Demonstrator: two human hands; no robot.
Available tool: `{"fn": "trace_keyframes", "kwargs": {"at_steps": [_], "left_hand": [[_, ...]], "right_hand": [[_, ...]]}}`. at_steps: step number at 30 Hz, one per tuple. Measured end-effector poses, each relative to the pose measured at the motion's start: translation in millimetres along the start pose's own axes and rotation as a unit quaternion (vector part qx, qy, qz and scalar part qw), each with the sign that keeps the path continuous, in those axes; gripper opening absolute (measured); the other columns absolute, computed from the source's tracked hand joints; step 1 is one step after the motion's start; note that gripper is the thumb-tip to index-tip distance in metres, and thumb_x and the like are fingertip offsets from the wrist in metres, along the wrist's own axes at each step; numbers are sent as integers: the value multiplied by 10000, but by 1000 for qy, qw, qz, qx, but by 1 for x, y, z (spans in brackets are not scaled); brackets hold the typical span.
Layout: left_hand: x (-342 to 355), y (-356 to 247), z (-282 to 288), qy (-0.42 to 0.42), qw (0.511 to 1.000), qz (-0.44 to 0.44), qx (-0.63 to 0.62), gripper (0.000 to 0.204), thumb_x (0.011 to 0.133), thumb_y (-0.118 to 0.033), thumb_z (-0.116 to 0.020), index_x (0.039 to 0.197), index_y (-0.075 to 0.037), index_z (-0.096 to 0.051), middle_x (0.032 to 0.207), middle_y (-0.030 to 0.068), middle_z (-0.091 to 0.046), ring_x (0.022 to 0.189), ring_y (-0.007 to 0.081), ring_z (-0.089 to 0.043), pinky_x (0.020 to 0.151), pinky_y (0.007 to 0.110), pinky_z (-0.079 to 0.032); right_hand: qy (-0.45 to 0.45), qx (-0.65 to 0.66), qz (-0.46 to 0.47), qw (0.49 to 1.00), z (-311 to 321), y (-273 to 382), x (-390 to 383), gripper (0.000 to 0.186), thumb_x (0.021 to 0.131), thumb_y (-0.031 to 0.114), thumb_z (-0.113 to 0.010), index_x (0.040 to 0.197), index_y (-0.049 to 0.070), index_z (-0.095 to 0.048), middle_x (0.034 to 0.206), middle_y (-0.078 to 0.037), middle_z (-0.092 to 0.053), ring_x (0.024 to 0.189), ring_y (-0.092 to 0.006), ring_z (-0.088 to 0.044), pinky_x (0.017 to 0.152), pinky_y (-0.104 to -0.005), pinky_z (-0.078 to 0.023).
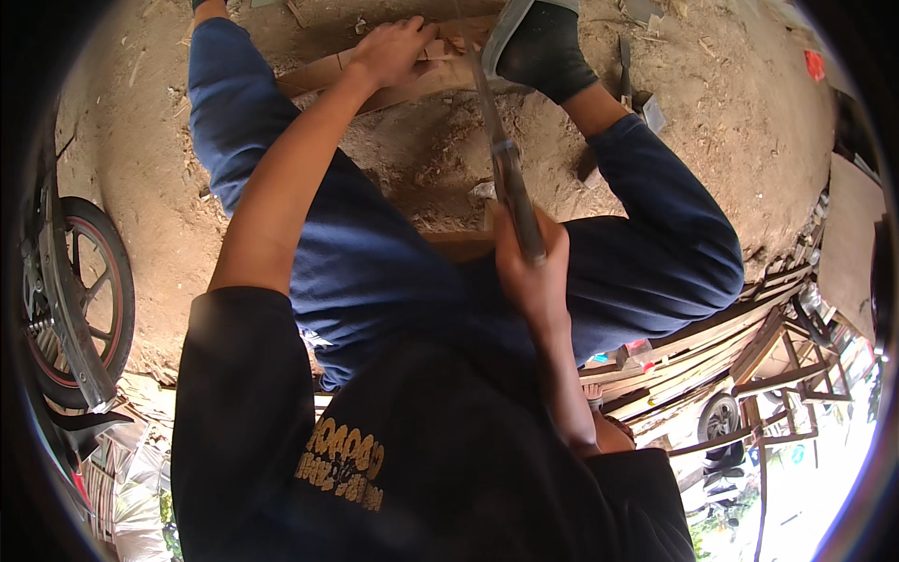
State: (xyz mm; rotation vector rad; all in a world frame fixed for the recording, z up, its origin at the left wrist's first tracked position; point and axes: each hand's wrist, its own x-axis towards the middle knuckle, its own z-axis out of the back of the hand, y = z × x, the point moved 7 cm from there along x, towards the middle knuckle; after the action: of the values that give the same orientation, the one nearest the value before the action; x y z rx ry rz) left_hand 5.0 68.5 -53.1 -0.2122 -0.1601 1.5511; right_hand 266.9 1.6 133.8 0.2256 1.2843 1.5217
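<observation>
My right hand point(532, 262) is closed round the handle of a hand saw point(517, 192). Seen nearly edge-on, its thin blade runs away from me to the top edge of the view, beside the wooden board point(323, 75) on the ground. My left hand point(391, 51) grips the board from above, a little left of the blade, with the thumb and fingers bent over the wood. A dark shoe point(543, 56) on my right foot rests at the board's right end, close to the blade. Whether the teeth touch the wood cannot be made out.
Wood chips lie scattered over the dirt floor point(768, 140). A chisel-like dark tool point(625, 70) lies right of my foot. A motorcycle wheel point(94, 290) stands at the left. Stacked planks point(693, 351) and a wooden frame point(787, 379) are at the right.
</observation>
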Motion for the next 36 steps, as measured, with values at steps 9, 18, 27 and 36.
{"fn": "trace_keyframes", "kwargs": {"at_steps": [9, 18, 27, 36], "left_hand": [[6, -4, 2, 23, 999, 22, 9, 625, 900, -527, -618, 1329, -82, -524, 1146, 153, -593, 1045, 327, -641, 911, 437, -526], [4, -6, 1, 17, 1000, 12, 14, 579, 898, -518, -625, 1278, -86, -559, 1117, 151, -599, 1055, 328, -634, 901, 442, -527], [3, -5, -2, 5, 1000, -4, 5, 591, 893, -507, -637, 1305, -96, -535, 1106, 143, -590, 1042, 331, -636, 857, 441, -545], [1, -1, 0, -7, 1000, 4, -27, 504, 887, -440, -657, 1219, -74, -561, 1033, 148, -574, 994, 354, -622, 835, 447, -515]], "right_hand": [[-8, -6, -5, 1000, 24, 10, -30, 176, 931, 61, -610, 792, -37, -562, 611, -78, -517, 610, -70, -421, 527, -309, -403], [-23, 10, 8, 1000, 19, 0, -22, 163, 920, 56, -614, 786, -30, -579, 611, -106, -563, 620, -70, -506, 533, -325, -433], [-6, 42, -19, 999, -1, -9, 12, 194, 923, 80, -611, 774, -33, -558, 608, -87, -520, 589, -82, -460, 520, -323, -408], [0, 41, -45, 998, -8, -5, 29, 211, 934, 73, -608, 762, -29, -542, 603, -99, -530, 592, -74, -469, 515, -333, -414]]}}
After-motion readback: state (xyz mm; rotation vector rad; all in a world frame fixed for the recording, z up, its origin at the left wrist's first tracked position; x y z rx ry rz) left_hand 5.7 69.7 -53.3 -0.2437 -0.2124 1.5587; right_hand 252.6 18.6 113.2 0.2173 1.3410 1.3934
